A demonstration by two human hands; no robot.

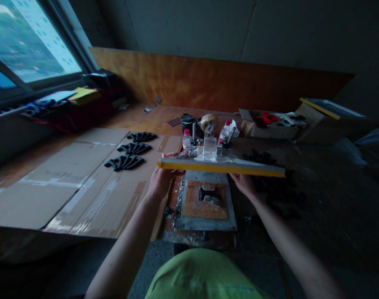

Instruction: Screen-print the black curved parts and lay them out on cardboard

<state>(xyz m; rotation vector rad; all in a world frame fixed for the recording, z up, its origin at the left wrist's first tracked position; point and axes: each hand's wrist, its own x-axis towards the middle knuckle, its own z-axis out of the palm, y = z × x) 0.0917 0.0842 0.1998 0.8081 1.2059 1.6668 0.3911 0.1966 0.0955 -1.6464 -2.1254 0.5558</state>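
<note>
Evenly gripped frame (222,167) at both ends, left hand (160,180) and right hand (244,185) fingers clamped under it; best kept level above plate (208,222).

We are looking down at a wooden workbench (152,118) that is carrying flattened cardboard sheets (67,182) across its left half, with three stacks of black curved parts (131,148) lying on them. Toward the back, a black jar (187,122), a tape roll (208,122) and small bottles (186,140) are standing, and an open cardboard box (264,128) is sitting at the right.
</note>
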